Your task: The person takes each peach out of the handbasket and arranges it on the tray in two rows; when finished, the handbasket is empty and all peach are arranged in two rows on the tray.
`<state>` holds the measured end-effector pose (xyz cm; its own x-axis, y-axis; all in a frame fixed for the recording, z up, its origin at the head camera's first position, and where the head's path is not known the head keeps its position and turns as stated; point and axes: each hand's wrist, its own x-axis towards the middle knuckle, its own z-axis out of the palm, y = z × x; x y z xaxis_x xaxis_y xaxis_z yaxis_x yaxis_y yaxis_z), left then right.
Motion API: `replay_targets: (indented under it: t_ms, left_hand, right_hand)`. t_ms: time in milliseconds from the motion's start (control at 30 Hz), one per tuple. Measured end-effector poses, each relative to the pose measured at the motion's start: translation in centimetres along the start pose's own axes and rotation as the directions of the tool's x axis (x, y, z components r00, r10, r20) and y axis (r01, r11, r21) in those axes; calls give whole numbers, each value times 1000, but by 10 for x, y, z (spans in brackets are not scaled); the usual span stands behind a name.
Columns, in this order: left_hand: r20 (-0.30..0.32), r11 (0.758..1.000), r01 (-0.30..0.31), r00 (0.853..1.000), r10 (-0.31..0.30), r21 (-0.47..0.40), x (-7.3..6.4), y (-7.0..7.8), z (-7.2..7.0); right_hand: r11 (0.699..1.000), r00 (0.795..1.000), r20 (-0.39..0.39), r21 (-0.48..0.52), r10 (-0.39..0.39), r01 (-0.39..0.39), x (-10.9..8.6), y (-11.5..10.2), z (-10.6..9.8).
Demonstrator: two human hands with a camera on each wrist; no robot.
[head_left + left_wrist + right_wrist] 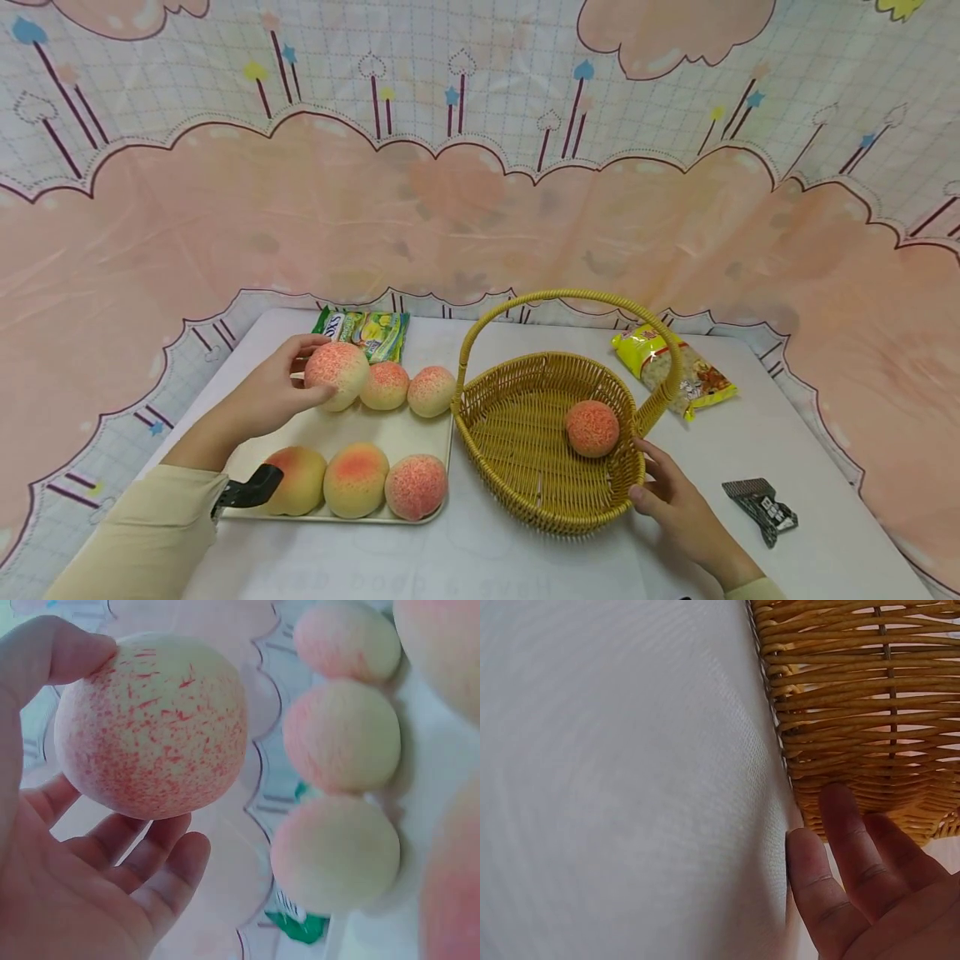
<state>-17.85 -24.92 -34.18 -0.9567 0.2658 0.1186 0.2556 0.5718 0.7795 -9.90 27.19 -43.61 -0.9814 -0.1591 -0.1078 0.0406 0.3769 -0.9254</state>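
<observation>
My left hand (288,375) holds a pink-speckled peach (337,377) between thumb and fingers, raised over the left end of a white tray (375,433). The same peach (154,727) fills the left of the left wrist view, the thumb on its top side. Behind it stands a row of peaches (341,739); the head view hides one of them. Along the tray's front edge sit three more, among them a red-tipped peach (356,481). My right hand (686,508) touches the right side of a wicker basket (517,425), its fingers (847,832) extended against the outer wall. One red peach (592,429) lies inside.
The basket's tall arched handle (555,296) rises over it. A green snack packet (375,332) lies behind the tray. To the basket's right are a yellow snack bag (675,371) and a small black wrapper (763,508). A patterned curtain (450,225) hangs behind the table.
</observation>
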Motion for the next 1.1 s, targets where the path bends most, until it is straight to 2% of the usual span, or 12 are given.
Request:
replay_targets:
  t_ms: [300, 667, 767, 933, 1100]
  left_hand:
    - [-43, 995, 93, 995, -91, 25, 1, -29, -13]
    - [-117, 996, 88, 990, -85, 20, 0, -55, -24]
    - [-131, 993, 112, 986, -107, 36, 0, -60, -28]
    - [-118, 983, 178, 978, -172, 42, 0, -68, -33]
    - [-103, 978, 208, 974, -204, 33, 0, -75, -35]
  right_hand:
    - [1000, 1000, -3, -9, 9, -9, -1, 0, 0]
    - [1000, 1000, -5, -14, 13, -13, -1, 0, 0]
    - [1000, 1000, -10, -22, 21, -21, -1, -1, 0]
    - [999, 1000, -14, -30, 27, -27, 0, -2, 0]
    - [999, 999, -16, -26, 36, -36, 0, -2, 0]
